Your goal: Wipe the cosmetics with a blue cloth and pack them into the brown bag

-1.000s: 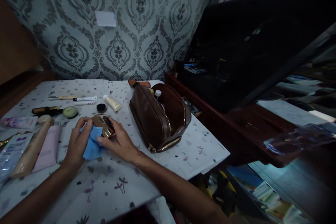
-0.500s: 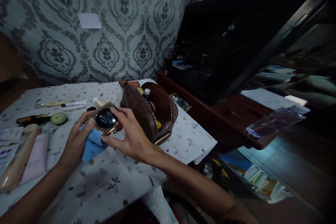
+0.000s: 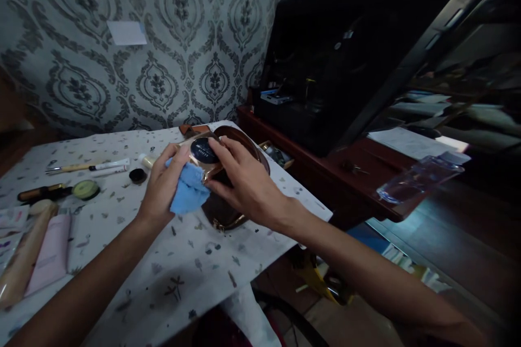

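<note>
A gold compact (image 3: 204, 150) with a round black label is held between both hands, over the brown cosmetic bag (image 3: 223, 214). My left hand (image 3: 165, 184) is closed on the compact's left edge, with a crumpled blue cloth (image 3: 189, 190) pressed under its fingers. My right hand (image 3: 248, 181) grips the compact's right side, thumb underneath and fingertips on the label. Much of the bag, including its opening, is hidden behind my hands and the compact.
Left on the patterned tablecloth lie brushes (image 3: 87, 167), a round green-topped jar (image 3: 85, 190), a small black pot (image 3: 137, 175), a pink tube (image 3: 51, 252) and a long beige tube (image 3: 26, 255). A large black screen (image 3: 325, 70) stands right, beside a clear case (image 3: 419, 176).
Both hands have carried the compact and blue cloth right and slightly up, from beside the bag to over it. The small black pot on the table now shows fully. The view has shifted slightly.
</note>
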The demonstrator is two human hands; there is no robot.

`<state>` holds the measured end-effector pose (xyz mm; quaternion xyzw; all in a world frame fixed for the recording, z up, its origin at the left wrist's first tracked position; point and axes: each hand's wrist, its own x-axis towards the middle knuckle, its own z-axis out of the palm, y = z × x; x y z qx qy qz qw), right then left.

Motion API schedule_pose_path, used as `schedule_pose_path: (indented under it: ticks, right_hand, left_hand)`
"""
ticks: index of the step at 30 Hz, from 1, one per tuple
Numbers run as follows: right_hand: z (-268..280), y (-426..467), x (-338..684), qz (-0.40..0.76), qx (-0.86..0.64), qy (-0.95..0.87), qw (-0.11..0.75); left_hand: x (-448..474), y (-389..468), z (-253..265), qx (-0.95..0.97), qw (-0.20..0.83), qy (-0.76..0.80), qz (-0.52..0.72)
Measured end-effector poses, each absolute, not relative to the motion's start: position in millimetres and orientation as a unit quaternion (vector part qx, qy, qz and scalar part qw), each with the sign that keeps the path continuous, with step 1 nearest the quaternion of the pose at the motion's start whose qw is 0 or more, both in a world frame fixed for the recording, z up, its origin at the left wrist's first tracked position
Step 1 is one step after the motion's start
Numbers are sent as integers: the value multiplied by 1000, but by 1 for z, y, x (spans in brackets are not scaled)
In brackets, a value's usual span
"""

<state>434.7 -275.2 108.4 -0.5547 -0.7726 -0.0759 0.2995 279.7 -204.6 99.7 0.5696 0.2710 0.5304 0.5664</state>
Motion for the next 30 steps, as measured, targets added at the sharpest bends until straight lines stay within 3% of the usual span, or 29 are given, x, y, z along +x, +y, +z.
schedule_pose_path:
  ticks: [5,13,18,26,30]
  right_hand:
    - [123,-279,445,-171,-570,-775,212]
    - [132,-278,461,-157,-583,-783,147]
    - [131,-278,477,-109,-600,-779,144]
    - [119,-273,485,-71,-667,-739,64]
    - [119,-271,481,-63,-670,-739,39]
  left_hand:
    - [302,-196,98,563,623,241,487]
    - [311,-187,90,603,617,278,421]
    - [294,-190,92,763,456,261,377]
    - [274,-211,74,910,159,164,346]
    - [267,-213,65,912,118,158,360]
